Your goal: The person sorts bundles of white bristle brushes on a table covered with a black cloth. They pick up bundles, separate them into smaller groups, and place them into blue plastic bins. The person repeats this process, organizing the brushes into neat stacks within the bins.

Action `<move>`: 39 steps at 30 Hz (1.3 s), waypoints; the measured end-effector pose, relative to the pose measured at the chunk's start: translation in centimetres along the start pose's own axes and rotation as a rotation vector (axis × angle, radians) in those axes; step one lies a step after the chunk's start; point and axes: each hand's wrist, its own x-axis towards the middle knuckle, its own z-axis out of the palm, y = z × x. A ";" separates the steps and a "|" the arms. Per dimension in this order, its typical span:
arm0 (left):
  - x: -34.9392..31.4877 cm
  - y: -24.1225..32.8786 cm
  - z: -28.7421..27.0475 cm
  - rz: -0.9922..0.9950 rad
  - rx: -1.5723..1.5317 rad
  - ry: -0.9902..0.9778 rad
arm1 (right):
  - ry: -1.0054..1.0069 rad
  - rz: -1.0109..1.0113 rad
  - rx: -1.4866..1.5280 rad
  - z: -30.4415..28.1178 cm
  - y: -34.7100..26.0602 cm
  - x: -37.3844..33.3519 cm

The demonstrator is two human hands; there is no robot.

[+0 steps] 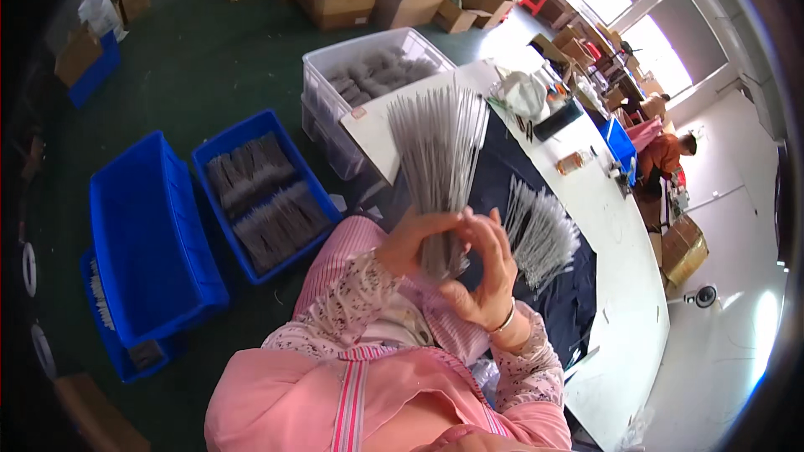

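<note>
A thick bundle of thin grey wires (440, 138) stands nearly upright in front of me, its tips fanning out at the top. My left hand (409, 241) is wrapped around its lower part. At the bundle's right side my right hand (492, 272) curves, thumb and fingers apart, with the fingertips against the bundle near the left fingers. Between the hands the lower end of the bundle shows in part. To the right, a loose pile of similar wires (543, 238) with pale, bristly ends lies on a dark cloth (578, 305).
The dark cloth covers part of a white table (624, 285). Left of my legs sit a blue bin (289, 138) of grey bundles and a deeper blue bin (146, 234). A clear plastic bin (322, 105) stands beyond the table corner. Cardboard boxes (339, 4) line the back; a person (666, 155) sits far right.
</note>
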 end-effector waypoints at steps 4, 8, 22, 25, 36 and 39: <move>-1.1 -0.2 -4.1 0.035 0.009 -0.050 | -0.095 0.136 0.300 1.6 1.6 0.7; -4.5 -0.2 -4.9 -0.091 -0.087 0.083 | -0.078 0.506 0.628 3.6 3.7 1.6; -11.1 -3.8 -4.6 -0.568 -0.418 0.031 | -0.192 0.205 0.774 6.4 8.3 3.7; -10.7 -2.7 -2.5 -0.495 -0.573 0.026 | -0.191 0.100 0.730 6.4 8.2 3.7; -11.4 -2.0 -2.7 -0.582 -0.382 0.127 | -0.218 0.029 0.337 6.6 6.6 5.4; -10.7 -1.2 -3.1 -0.568 -0.513 0.142 | -0.281 0.060 0.296 8.0 6.7 6.7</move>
